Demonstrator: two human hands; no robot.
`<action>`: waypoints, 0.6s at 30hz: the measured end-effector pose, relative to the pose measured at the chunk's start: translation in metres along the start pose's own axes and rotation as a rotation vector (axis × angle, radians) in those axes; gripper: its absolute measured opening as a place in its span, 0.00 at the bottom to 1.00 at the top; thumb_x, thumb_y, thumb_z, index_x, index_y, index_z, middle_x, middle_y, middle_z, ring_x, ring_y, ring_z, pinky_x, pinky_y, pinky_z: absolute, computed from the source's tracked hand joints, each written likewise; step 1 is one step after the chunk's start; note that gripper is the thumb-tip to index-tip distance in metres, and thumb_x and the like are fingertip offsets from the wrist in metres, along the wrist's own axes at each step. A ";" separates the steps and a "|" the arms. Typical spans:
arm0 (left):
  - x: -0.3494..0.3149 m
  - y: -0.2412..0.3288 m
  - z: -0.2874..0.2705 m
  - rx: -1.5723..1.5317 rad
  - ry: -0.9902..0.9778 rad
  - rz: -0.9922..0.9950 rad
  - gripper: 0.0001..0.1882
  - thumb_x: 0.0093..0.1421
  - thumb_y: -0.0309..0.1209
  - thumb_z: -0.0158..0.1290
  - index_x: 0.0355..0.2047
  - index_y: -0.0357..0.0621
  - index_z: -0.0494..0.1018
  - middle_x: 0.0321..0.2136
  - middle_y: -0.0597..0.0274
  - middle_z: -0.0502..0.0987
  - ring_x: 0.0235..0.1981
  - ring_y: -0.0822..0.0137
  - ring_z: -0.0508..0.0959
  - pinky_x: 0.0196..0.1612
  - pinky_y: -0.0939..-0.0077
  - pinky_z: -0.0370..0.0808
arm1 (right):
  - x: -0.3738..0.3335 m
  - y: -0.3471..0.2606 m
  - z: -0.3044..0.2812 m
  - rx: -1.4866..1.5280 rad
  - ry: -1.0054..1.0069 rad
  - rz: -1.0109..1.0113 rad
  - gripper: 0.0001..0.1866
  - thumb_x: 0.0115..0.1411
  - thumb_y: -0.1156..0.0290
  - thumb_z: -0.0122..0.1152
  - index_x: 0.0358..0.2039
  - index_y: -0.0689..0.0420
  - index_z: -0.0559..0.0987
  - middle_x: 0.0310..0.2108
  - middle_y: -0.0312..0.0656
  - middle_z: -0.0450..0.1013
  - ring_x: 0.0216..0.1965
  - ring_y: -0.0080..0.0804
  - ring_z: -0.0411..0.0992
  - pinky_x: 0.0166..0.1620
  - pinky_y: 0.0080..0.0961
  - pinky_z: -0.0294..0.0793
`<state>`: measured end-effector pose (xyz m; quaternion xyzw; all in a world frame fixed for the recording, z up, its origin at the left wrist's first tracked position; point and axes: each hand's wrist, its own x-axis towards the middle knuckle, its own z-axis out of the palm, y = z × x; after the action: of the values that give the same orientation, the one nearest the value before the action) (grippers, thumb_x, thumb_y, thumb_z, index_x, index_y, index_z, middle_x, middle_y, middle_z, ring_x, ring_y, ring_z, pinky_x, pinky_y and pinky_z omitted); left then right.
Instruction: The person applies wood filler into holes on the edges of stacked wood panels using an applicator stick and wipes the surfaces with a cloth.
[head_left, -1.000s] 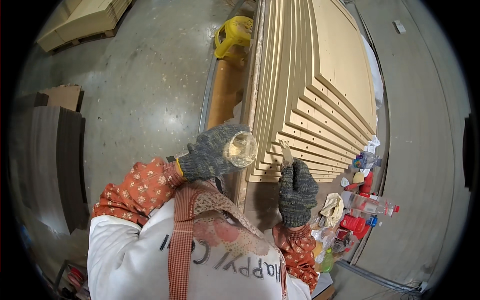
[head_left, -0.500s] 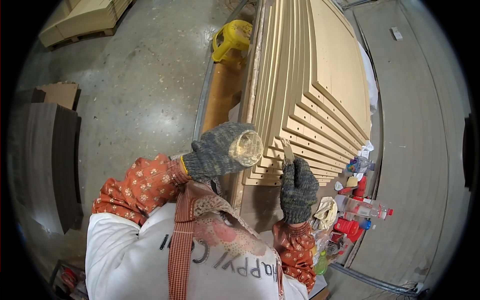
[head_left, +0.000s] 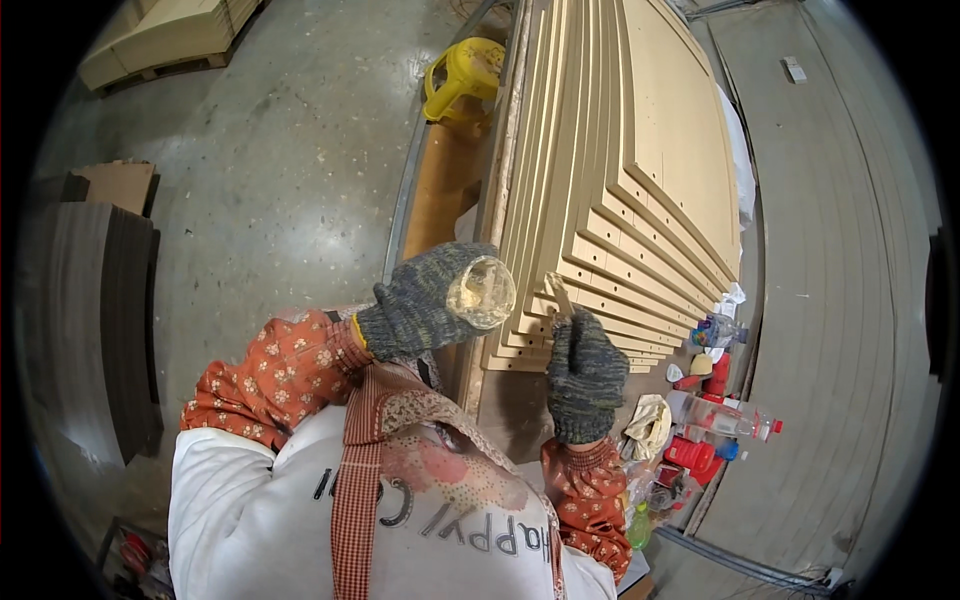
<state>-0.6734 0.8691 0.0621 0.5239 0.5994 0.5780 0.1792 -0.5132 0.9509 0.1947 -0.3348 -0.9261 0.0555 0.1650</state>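
Note:
My left hand (head_left: 415,300), in a dark grey knit glove, is closed around a small clear cup (head_left: 484,293) with pale residue on its inside. The cup is tilted, its round mouth facing up toward me. My right hand (head_left: 587,378), gloved alike, grips a thin, flat putty knife (head_left: 560,296) with pale stuff at its tip. That tip is over the near left corner of a stack of beige boards (head_left: 690,150); whether it touches them I cannot tell. The boards lie stepped like a fan, with small holes along their edges.
A yellow plastic stool (head_left: 466,75) is beyond the table's left side. Clear bottles (head_left: 715,412), a crumpled cloth (head_left: 648,425) and red containers (head_left: 690,453) crowd the right edge. Grey sheets (head_left: 85,320) are stacked at far left, and beige boards (head_left: 165,40) lie on a pallet behind.
Both hands have shifted slightly to the left, carrying the cup and the putty knife with them. The knife's tip now lies a little further left, by the boards' corner.

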 end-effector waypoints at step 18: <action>0.007 -0.001 0.000 -0.019 0.037 0.013 0.36 0.47 0.46 0.62 0.52 0.42 0.64 0.45 0.54 0.71 0.47 0.58 0.72 0.52 0.67 0.69 | 0.002 -0.014 -0.007 -0.346 0.018 -0.089 0.10 0.55 0.72 0.55 0.38 0.60 0.75 0.23 0.46 0.73 0.23 0.42 0.73 0.28 0.35 0.71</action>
<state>-0.6769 0.8755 0.0637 0.5152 0.5937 0.5945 0.1692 -0.5209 0.9410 0.2053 -0.3176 -0.9341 -0.1152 0.1155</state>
